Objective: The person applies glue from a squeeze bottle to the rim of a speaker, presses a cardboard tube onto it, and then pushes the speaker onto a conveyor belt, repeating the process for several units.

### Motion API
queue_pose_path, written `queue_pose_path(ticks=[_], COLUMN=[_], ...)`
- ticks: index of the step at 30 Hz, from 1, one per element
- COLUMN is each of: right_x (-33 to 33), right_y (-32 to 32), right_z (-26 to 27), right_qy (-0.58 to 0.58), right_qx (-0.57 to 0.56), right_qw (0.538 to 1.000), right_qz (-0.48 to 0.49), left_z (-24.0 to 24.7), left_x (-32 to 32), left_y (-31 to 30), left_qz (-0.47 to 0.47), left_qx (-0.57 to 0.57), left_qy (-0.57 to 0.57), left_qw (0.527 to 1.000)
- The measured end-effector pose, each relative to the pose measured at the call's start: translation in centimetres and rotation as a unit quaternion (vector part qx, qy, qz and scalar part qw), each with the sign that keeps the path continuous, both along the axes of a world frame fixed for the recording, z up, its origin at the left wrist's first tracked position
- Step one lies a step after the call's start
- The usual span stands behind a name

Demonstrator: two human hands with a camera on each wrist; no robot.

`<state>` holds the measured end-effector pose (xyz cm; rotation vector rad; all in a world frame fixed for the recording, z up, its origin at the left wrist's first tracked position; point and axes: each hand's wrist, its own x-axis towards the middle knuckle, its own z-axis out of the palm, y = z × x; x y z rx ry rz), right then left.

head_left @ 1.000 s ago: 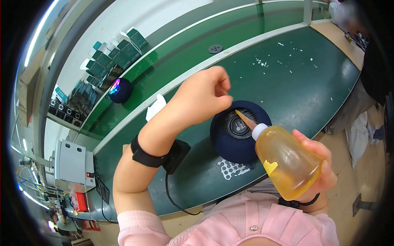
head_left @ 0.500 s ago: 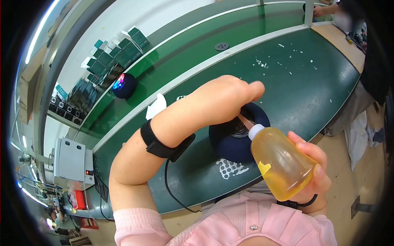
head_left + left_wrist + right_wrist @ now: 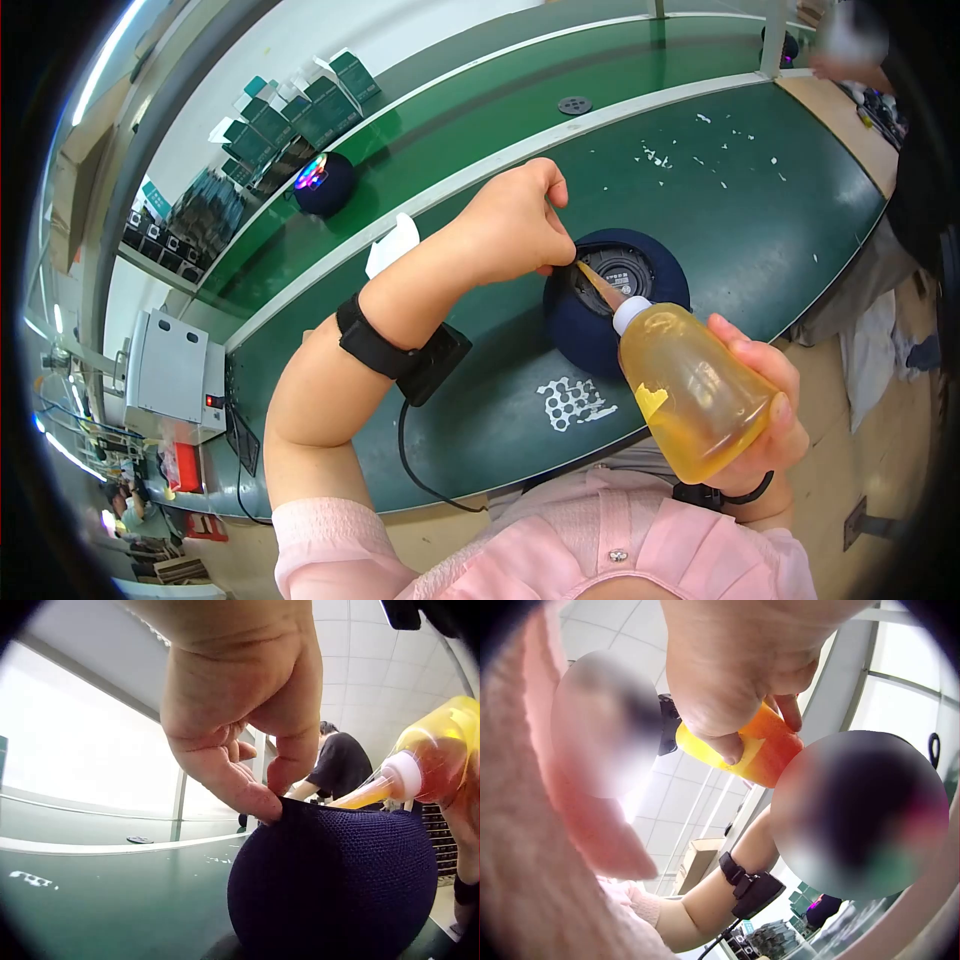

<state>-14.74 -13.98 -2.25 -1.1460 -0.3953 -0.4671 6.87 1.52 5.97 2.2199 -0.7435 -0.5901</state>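
A round speaker in navy mesh fabric (image 3: 582, 335) sits on the green workbench, its black base with ring ridges (image 3: 615, 280) facing up. At the rim on its left side, my left hand (image 3: 515, 225) pinches the fabric edge between thumb and forefinger (image 3: 262, 802). My right hand (image 3: 775, 410) grips a squeeze bottle (image 3: 690, 385) of amber liquid, tilted with its nozzle (image 3: 600, 287) pointing down to the inside of that rim, close by the left fingertips. A torn yellow label shows on the bottle. In the right wrist view the fingers wrap the bottle (image 3: 769, 754).
A sheet of white punched scrap (image 3: 572, 402) lies in front of the speaker. White flecks (image 3: 655, 158) dot the far bench. Another lit speaker (image 3: 325, 185) and green boxes (image 3: 310, 110) stand behind. A cable (image 3: 405, 450) trails from the left wrist camera; another person (image 3: 345, 761) is beyond.
The left hand swung right over the speaker, then came back to its left rim. The bottle stayed tilted at the rim, its nozzle shifting slightly. The head view shifted a little.
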Motion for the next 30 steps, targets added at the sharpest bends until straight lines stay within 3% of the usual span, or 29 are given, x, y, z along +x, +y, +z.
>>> queue_pose_path(ticks=[10,25,28,30], right_x=[-0.7,-1.7,-2.0,-2.1], right_y=[0.7,0.7,0.4,0.3], right_z=[0.4,1.3,1.4,2.1], right_qy=[0.016,0.084,0.085,0.106], right_qx=[-0.027,0.115,0.106,0.165], right_qw=[0.999,0.989,0.991,0.98], right_qz=[0.019,0.03,-0.01,-0.033], left_z=[-0.3,-0.9,-1.0,-0.8], left_x=[-0.4,-0.3,-0.3,-0.4], left_y=[0.1,0.4,0.4,0.4], left_qz=[0.028,0.017,0.013,0.015], left_qx=[-0.024,-0.041,-0.04,-0.038], left_qy=[0.013,0.001,-0.004,-0.003], left_qw=[0.999,0.999,0.999,0.999])
